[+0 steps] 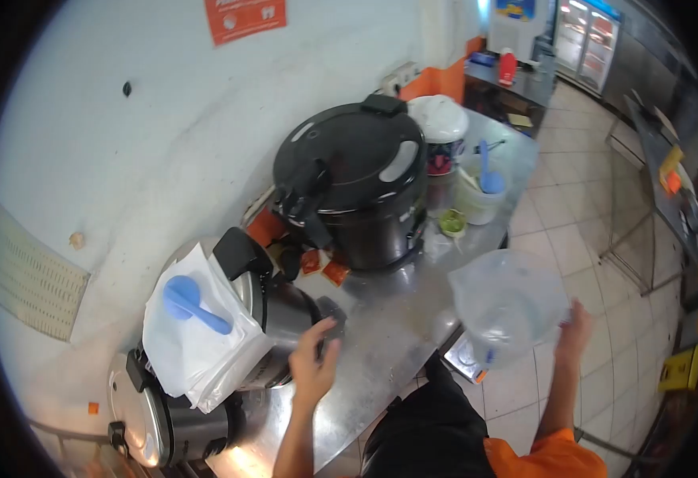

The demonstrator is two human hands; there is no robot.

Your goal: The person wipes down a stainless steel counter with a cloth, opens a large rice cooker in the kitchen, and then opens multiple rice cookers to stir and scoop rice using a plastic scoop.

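Observation:
My right hand (574,331) grips the side of a translucent plastic jug (508,299) with a spout, holding it out past the table's edge above the floor. Whether it contains liquid is hard to tell. My left hand (315,365) is empty, thumb and fingers apart, beside the front of a steel and black rice cooker (287,323); I cannot tell if it touches it. White plastic sheets (233,350) drape over this cooker's lid, with a blue rice paddle (198,307) lying on top.
A large black rice cooker (357,171) stands further back on the steel table (389,342). Beyond it are a white-lidded tub (438,119), a container (476,199) with a blue scoop, and a small green cup (452,223). Another cooker (138,410) stands lower left.

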